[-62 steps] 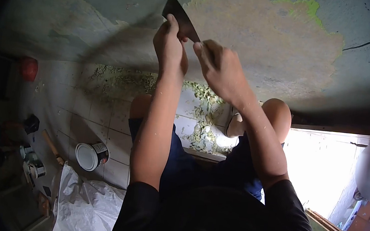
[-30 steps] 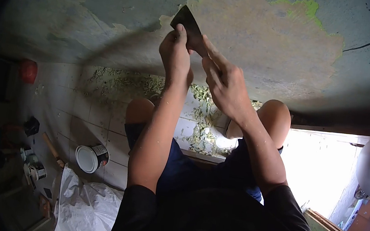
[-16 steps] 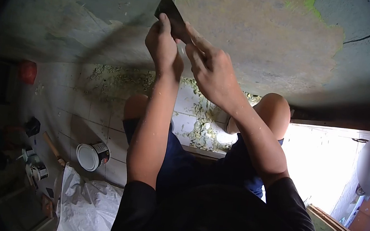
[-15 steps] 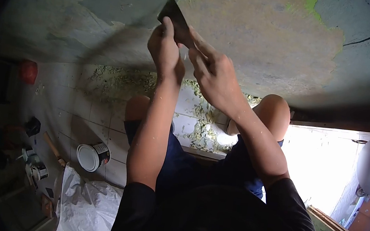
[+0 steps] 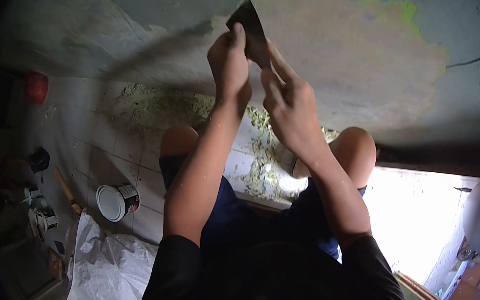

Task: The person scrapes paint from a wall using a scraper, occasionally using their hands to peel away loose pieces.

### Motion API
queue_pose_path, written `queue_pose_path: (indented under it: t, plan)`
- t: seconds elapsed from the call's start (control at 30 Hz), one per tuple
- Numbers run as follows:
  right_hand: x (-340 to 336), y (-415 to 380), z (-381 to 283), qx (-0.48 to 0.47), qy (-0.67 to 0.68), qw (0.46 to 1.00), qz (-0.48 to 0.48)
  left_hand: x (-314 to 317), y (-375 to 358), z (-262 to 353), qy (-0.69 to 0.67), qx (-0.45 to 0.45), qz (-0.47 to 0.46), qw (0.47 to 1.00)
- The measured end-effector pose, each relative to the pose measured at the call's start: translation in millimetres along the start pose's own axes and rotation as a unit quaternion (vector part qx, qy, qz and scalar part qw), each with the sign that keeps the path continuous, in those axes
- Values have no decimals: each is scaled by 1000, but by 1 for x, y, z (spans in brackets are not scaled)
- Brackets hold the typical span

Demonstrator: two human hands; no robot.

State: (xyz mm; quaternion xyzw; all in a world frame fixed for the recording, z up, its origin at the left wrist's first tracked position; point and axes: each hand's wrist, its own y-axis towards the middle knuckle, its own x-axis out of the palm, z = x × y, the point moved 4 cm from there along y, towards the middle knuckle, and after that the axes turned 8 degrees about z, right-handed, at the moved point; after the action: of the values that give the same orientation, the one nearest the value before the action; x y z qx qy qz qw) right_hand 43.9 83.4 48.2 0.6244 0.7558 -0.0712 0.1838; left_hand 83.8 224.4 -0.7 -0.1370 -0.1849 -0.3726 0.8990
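Note:
A dark, flat-bladed scraper [image 5: 249,24] is held up against the wall [image 5: 348,49], whose paint is peeled to a pale brown patch. My left hand [image 5: 231,59] grips the blade from the left, its thumb on the flat face. From the right, my right hand [image 5: 291,102] is closed round the lower end of the scraper, a finger stretched along it; the handle is mostly hidden in the hand. Greenish paint flakes [image 5: 262,168] lie on the tiled floor below, between my knees.
To the left stand a white-lidded tub [image 5: 116,202], a wooden handle [image 5: 67,190], a white plastic sheet [image 5: 111,272] and a red object [image 5: 36,88]. More cans [image 5: 45,220] are at the far left. A bright opening [image 5: 411,219] is at the right.
Both hands and the scraper have shifted a little to the right across the wall. The grip looks the same.

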Motion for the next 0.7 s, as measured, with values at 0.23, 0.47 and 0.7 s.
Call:
queue_pose_path:
  t: [0.23,0.47,0.7]
  plan:
    - [-2,8,3,-43,28,999,-2,2,1,-5,16,4,14,1000]
    - [-7,-4,3,-52,-15,999,8,-2,-9,-13,47,23,11,999]
    - [-2,2,-1,-99,10,994,41,2,-2,-4,-8,12,9,1000]
